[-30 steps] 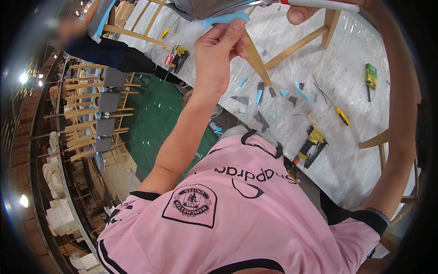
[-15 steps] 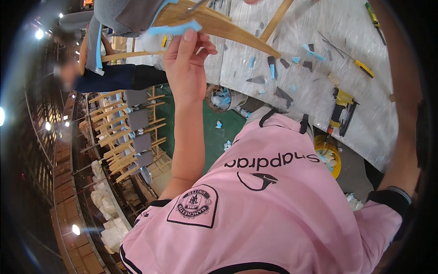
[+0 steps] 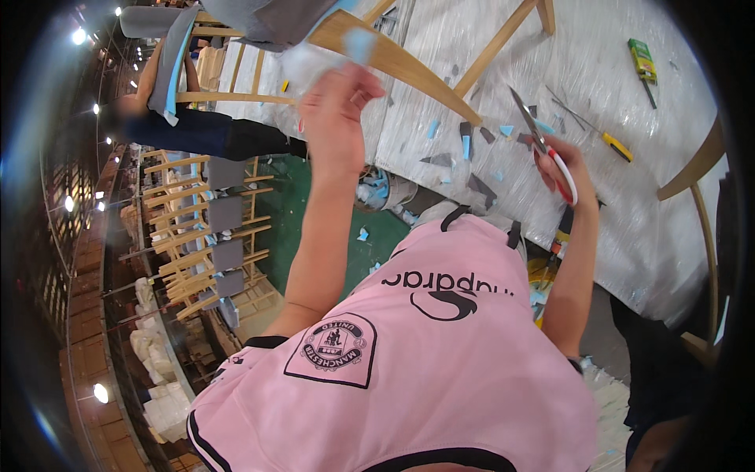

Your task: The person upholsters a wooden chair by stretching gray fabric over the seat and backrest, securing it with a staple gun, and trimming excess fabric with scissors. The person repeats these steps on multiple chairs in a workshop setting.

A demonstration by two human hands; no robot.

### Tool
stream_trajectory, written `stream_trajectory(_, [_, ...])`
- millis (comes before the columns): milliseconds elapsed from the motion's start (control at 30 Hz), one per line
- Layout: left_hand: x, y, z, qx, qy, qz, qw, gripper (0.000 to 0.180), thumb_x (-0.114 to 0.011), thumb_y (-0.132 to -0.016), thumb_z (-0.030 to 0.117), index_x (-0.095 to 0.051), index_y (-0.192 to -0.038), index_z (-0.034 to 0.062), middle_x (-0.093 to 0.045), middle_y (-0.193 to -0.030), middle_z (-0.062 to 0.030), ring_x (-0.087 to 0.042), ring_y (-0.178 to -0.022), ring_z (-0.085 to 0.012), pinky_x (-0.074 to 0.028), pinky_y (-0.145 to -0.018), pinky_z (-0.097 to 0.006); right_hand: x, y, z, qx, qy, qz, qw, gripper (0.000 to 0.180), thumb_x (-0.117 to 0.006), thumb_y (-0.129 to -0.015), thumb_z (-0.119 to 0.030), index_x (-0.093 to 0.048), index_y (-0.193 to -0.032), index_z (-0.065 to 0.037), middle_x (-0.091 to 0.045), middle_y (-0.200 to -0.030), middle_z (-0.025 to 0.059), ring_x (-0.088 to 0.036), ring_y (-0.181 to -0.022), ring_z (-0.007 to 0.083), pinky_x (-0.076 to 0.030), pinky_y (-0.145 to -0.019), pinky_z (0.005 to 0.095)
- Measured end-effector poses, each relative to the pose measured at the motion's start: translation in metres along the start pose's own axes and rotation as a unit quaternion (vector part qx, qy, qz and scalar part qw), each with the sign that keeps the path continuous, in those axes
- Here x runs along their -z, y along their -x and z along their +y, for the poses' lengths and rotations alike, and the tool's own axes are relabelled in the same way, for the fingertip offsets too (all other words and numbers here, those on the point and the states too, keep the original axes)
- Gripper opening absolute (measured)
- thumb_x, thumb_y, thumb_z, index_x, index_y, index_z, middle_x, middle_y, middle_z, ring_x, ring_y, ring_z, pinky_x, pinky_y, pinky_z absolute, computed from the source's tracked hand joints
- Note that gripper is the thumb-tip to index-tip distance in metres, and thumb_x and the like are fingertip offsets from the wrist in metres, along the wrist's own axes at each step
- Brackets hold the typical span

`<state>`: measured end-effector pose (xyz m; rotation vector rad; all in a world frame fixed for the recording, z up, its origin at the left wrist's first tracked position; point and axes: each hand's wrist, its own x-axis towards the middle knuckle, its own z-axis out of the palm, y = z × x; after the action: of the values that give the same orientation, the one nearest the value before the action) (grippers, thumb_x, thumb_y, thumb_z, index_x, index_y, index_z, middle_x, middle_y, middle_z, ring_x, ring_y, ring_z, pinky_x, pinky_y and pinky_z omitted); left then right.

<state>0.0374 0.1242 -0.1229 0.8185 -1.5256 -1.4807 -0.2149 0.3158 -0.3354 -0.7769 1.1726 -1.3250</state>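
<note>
My right hand [image 3: 568,169] grips scissors [image 3: 544,147] with red and white handles, the blades pointing up and away over the table. My left hand [image 3: 334,118] is raised by an upholstered wooden chair [image 3: 393,63], its fingers loosely curled and smeared by motion. Just beyond those fingers is a blurred light blue foam scrap [image 3: 359,46]; whether they touch it I cannot tell. The chair has dark grey fabric [image 3: 275,20] with a blue foam edge and a curved wooden leg reaching over the table. A whitish blur beside my left hand cannot be made out.
Grey and blue scraps [image 3: 467,145] are strewn over the film-covered table [image 3: 440,185]. A yellow-handled screwdriver [image 3: 616,147] lies right, a green and yellow packet [image 3: 642,61] farther back. A scrap bin [image 3: 383,189] stands below the edge. A co-worker [image 3: 189,130] handles another chair at left; chairs [image 3: 224,212] are stacked behind.
My right hand has come in from the far right over the table, now with scissors in it. The blue strip pinched in my left hand is now a blur beyond its fingers.
</note>
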Motion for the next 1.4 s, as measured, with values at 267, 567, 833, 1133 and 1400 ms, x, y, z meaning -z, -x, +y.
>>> stream_trajectory(267, [0.042, 0.025, -0.077, 0.176, 0.204, 0.063, 0.961, 0.007, -0.057, -0.091, 0.010, -0.061, -0.095, 0.0053, -0.066, -0.110, -0.0111, -0.065, -0.091, -0.0228, -0.052, -0.087, -0.037, -0.014, 0.072, 0.062, -0.079, -0.014, 0.192, 0.978, 0.043, -0.073, -0.094, -0.020, -0.064, -0.133, -0.004, -0.055, -0.075, -0.0038, -0.044, -0.051, 0.0031, -0.035, -0.046, 0.0217])
stream_trajectory(567, [0.045, -0.048, 0.015, 0.110, 0.316, 0.040, 0.941, 0.026, -0.052, -0.088, 0.010, -0.055, -0.114, 0.0049, -0.061, -0.106, -0.0086, -0.058, -0.084, -0.0207, -0.048, -0.079, -0.033, -0.073, 0.068, -0.027, -0.067, 0.169, 0.313, 0.932, 0.051, -0.080, -0.089, -0.020, -0.064, -0.135, -0.004, -0.057, -0.077, -0.0050, -0.047, -0.059, 0.0033, -0.039, -0.052, 0.0219])
stream_trajectory(833, [0.067, -0.059, 0.020, 0.184, 0.325, -0.188, 0.909, 0.027, -0.069, -0.096, 0.030, -0.062, -0.106, 0.0065, -0.061, -0.097, -0.0011, -0.032, -0.051, -0.0038, -0.025, -0.047, -0.021, -0.176, 0.039, -0.122, 0.072, 0.204, 0.367, 0.905, 0.050, -0.080, -0.088, -0.013, -0.065, -0.134, -0.004, -0.053, -0.077, -0.0062, -0.046, -0.062, 0.0022, -0.035, -0.053, 0.0205])
stream_trajectory(1133, [0.076, -0.060, 0.023, 0.183, 0.325, -0.206, 0.905, 0.030, -0.081, -0.089, 0.028, -0.061, -0.087, 0.0067, -0.047, -0.065, 0.0070, -0.030, -0.048, -0.0022, -0.028, -0.045, -0.023, -0.241, 0.039, -0.197, 0.059, 0.407, 0.272, 0.870, 0.055, -0.082, -0.087, -0.027, -0.062, -0.133, -0.003, -0.063, -0.097, -0.0016, -0.055, -0.086, 0.0057, -0.048, -0.078, 0.0211])
stream_trajectory(1400, [0.084, -0.072, 0.007, 0.176, 0.237, -0.301, 0.907, 0.032, -0.081, -0.089, 0.033, -0.069, -0.093, 0.0036, -0.051, -0.068, 0.0069, -0.031, -0.051, -0.0022, -0.025, -0.047, -0.023, -0.247, 0.019, -0.265, -0.055, 0.579, 0.139, 0.802, 0.071, -0.063, -0.086, -0.071, -0.065, -0.123, -0.010, -0.060, -0.096, 0.0029, -0.055, -0.086, 0.0148, -0.047, -0.079, 0.0323])
